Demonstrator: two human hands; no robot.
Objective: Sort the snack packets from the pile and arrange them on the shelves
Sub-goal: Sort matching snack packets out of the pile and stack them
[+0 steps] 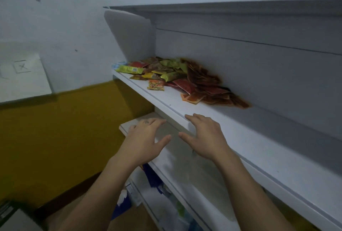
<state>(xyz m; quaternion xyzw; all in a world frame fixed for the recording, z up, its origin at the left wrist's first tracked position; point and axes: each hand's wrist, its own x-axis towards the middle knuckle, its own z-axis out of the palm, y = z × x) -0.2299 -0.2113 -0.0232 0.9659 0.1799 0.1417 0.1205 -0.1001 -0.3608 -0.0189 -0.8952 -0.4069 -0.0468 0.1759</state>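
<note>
White-painted shelving, middle tier: loose mixed heap of glossy snack packets; both of your hands are empty.

Your left hand and right hand sit at the front lip with fingers spread wide, well short of the heap at the far left end. Likely hazards: the yellow-green packets overhang that end, so a sweeping grab could push them off. The flat red-brown sachets lean on the back panel and may slump if you pull from beneath.
</note>
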